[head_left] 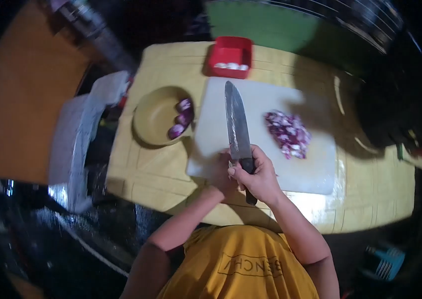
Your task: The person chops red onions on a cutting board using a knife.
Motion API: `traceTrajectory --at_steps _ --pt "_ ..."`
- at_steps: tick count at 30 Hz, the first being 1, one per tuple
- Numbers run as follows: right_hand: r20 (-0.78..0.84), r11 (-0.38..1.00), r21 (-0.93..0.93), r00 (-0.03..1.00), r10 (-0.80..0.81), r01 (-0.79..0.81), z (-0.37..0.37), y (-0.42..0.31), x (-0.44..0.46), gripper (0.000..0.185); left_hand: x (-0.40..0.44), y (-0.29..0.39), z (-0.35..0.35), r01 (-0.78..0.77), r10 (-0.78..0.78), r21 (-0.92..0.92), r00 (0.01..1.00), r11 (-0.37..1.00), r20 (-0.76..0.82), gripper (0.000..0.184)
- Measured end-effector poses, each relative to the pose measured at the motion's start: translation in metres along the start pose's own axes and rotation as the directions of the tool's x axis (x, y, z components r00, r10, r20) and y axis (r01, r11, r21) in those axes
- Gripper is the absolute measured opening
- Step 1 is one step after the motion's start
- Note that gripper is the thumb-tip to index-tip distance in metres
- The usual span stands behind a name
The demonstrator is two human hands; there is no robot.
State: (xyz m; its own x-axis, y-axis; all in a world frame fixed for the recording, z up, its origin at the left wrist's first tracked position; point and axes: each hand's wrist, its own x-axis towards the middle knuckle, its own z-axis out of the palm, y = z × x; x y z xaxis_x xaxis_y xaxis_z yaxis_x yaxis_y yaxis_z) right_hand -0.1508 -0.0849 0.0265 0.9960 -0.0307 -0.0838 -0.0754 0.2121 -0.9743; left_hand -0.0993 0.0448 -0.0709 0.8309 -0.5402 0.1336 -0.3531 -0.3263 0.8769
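Observation:
In my right hand (262, 177) is a kitchen knife (238, 122) with a broad blade and a black handle. The blade points away from me, above the white cutting board (221, 99). My left hand (225, 174) is close beside the knife's heel, partly covered by the knife and my right hand. Its fingers look closed around something small and pale, which I cannot make out. Chopped red onion (288, 133) lies in a pile on the right half of the board. Several purple onion pieces (184, 118) sit in a yellowish bowl (143, 119) left of the board.
A red square container (231, 45) with several white pieces stands behind the board. The table has a yellow cloth (138, 174). Left of it is a pale plastic chair (69, 134); a dark round object (385, 109) is at the right edge. A teal item (388, 261) sits low right.

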Motion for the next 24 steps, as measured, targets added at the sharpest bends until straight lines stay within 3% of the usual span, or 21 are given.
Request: traceTrajectory --at_steps 1,2,4,5,8,9,10,12,14,15,16,17,18,19,20,22,24 --pt "0.061 1.0 0.002 0.998 0.009 -0.01 0.013 -0.002 0.006 0.041 -0.009 0.012 0.004 0.039 -0.061 -0.192 0.992 0.981 -0.112 0.036" --pt "0.123 0.988 -0.154 0.992 0.015 0.004 0.026 -0.005 0.01 0.042 -0.018 0.022 0.009 0.028 -0.121 -0.38 0.968 0.925 -0.221 0.036" --pt "0.212 0.949 -0.312 0.977 0.025 0.044 0.047 -0.004 0.014 0.043 -0.018 0.017 0.018 -0.005 -0.026 -0.075 0.917 0.997 -0.398 0.036" --pt "0.257 0.76 -0.618 0.965 -0.045 0.2 0.053 0.0 0.013 0.047 -0.015 0.016 0.023 -0.006 0.04 0.076 0.888 0.997 -0.458 0.037" --pt "0.465 0.856 -0.472 0.884 0.039 0.211 0.043 0.018 0.025 0.049 -0.013 0.007 0.029 0.027 0.176 0.352 0.829 0.936 -0.532 0.039" --pt "0.443 0.921 -0.376 0.892 0.085 0.099 0.04 0.005 0.022 0.049 -0.018 0.003 0.019 0.035 -0.021 0.021 0.885 0.999 -0.465 0.039" --pt "0.413 0.962 -0.272 0.901 0.135 -0.02 0.034 -0.01 0.017 0.049 -0.023 -0.002 0.011 0.076 -0.18 -0.314 0.931 0.946 -0.318 0.039" --pt "0.341 0.955 -0.272 0.917 0.206 -0.113 0.009 -0.038 0.009 0.047 -0.019 -0.006 0.0 0.163 -0.256 -0.624 0.965 0.765 -0.062 0.04" --pt "0.12 0.912 -0.365 0.962 0.245 -0.186 -0.026 -0.055 -0.005 0.044 0.003 -0.006 -0.004 0.151 -0.134 -0.258 0.987 0.954 0.082 0.038" --pt "0.04 0.826 -0.556 0.99 0.138 -0.093 -0.047 -0.049 -0.014 0.053 0.003 -0.009 -0.001 0.15 -0.147 -0.235 0.989 0.96 0.03 0.039" --pt "-0.008 0.824 -0.555 0.991 0.133 -0.115 -0.068 -0.037 -0.025 0.053 0.002 -0.012 0.001 0.154 -0.164 -0.207 0.986 0.966 -0.029 0.039" --pt "0.011 0.687 -0.725 0.997 0.081 -0.048 -0.088 -0.018 -0.036 0.056 0.005 0.013 -0.012 0.252 -0.253 -0.112 0.968 0.961 0.011 0.044" --pt "0.044 0.513 -0.858 0.998 0.046 0.014 -0.098 -0.005 -0.046 0.059 0.006 0.008 -0.01 0.245 -0.242 -0.111 0.969 0.963 0.04 0.044" --pt "0.044 0.432 -0.902 0.995 0.085 0.003 -0.102 0.005 -0.058 0.064 0.007 0.001 -0.007 0.217 -0.218 -0.09 0.976 0.972 -0.002 0.044" --pt "0.024 0.427 -0.902 0.983 0.18 -0.056 -0.096 0.004 -0.065 0.068 0.008 -0.001 -0.005 0.188 -0.192 -0.067 0.98 0.98 -0.049 0.044" --pt "0.059 0.518 -0.855 0.995 0.077 0.011 -0.093 0.023 -0.078 0.069 0.007 -0.002 -0.001 0.249 -0.258 -0.158 0.965 0.956 -0.042 0.044" --pt "0.04 0.477 -0.879 0.994 0.101 -0.013 -0.082 0.01 -0.082 0.072 0.004 0.01 -0.003 0.285 -0.301 -0.177 0.952 0.942 -0.065 0.039"
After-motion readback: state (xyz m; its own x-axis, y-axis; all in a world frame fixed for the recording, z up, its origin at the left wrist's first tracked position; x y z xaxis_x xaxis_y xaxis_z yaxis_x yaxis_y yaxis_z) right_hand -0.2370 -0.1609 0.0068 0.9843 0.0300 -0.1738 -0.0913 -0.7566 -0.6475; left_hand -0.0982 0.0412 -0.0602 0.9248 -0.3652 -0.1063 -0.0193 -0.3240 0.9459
